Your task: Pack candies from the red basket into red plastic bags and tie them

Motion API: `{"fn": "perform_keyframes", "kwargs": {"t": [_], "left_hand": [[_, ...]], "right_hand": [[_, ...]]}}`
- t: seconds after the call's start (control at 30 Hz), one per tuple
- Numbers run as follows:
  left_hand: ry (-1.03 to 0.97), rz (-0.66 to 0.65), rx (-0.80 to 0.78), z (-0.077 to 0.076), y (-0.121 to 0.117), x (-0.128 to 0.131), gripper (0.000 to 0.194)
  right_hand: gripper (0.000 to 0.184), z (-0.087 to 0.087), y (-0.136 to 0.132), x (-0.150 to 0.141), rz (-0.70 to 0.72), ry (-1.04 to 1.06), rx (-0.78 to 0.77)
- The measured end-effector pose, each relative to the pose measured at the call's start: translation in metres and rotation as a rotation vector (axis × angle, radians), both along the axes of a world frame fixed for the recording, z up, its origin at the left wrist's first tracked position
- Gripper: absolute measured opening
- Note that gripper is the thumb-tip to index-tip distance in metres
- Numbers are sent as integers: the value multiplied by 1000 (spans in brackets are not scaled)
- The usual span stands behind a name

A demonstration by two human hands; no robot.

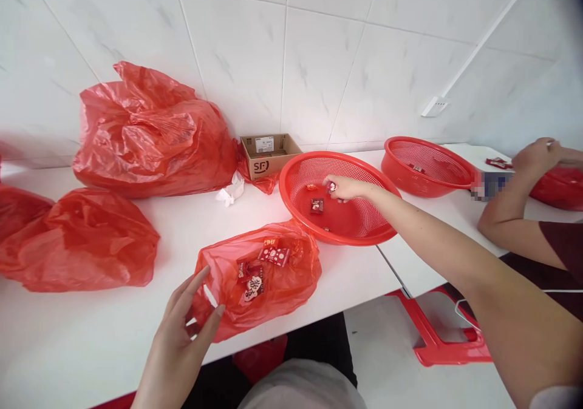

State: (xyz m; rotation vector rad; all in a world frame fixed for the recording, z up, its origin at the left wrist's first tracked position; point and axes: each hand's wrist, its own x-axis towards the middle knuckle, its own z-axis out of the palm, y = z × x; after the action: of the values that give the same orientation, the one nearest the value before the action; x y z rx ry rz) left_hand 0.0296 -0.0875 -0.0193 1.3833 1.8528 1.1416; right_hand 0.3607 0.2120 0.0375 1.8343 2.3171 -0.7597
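Pinching a small red packet (331,187) between thumb and fingertips, the right hand (350,189) reaches into the round basket (341,219) at the centre of the frame, whose red plastic wall is finely perforated below a smooth, thick rim; a flat, glossy packet (317,206) lies on its floor. The left hand (180,333), lower left of centre, has thumb and fingers spread apart at the edge of an open bag (291,290); whether they press on the film, I cannot tell. That bag is thin, crinkled, translucent red plastic, slumped into a shallow oval, with shiny wrapped packets (254,286) in its middle, some plain dark red, one white-dotted. Beneath everything runs a smooth white tabletop (191,221), a seam showing right of centre. Behind the basket sit a crumpled white tissue (233,190) and an open brown cardboard box (262,167) with crisp corners. A bulging, creased red bag (159,142) fills the upper left, a softer one (104,239) below it. At right are a second perforated basket (421,181) and another person's bent arm (514,193) with a dark maroon sleeve (560,242). Large pale tiles with faint grey veining cover the wall (237,51), which carries a white socket (435,106) at upper right. A red plastic stool (430,354) stands at lower right on light flooring (378,348).
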Motion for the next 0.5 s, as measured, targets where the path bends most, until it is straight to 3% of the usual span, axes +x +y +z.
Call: {"fn": "perform_keyframes", "kwargs": {"t": [0.2, 0.3, 0.4, 0.5], "left_hand": [[-96, 23, -20, 5, -1, 5, 59], [-164, 70, -15, 11, -3, 10, 62], [-248, 138, -29, 19, -6, 15, 68], [-327, 159, -46, 26, -9, 19, 72]], "right_hand": [[69, -26, -19, -27, 149, -91, 95], [43, -34, -24, -36, 241, -140, 102], [23, -25, -27, -42, 291, -164, 158], [21, 2, -37, -50, 286, -149, 277]]}}
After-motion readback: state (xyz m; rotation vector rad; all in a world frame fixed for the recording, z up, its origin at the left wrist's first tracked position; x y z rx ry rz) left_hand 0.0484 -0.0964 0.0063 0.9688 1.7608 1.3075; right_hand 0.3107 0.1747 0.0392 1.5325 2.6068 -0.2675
